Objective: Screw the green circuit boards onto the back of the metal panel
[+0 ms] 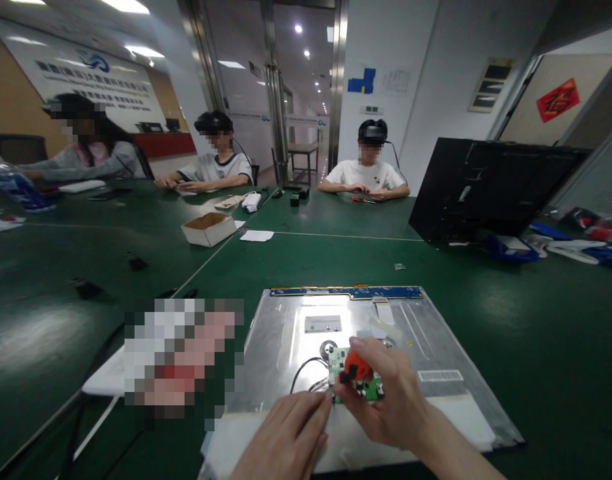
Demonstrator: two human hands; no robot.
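A silver metal panel [436, 333], the back of a display, lies flat on the green table in front of me, with a blue circuit strip [346, 292] along its far edge. My right hand [391, 400] is closed on a small green circuit board [356, 377] with an orange-red part, held just above the panel's near middle. Thin black and white wires [306, 373] run from the board across the panel. My left hand [286, 440] rests palm down on the panel's near edge, its fingertips at the board's left side where the wires meet it.
A black monitor shell [486, 193] stands at the right. An open cardboard box [209, 229] and a paper slip [257, 235] lie mid-table. Three people sit along the far side and far left. Small black parts [86, 288] lie at the left, beside a blurred patch.
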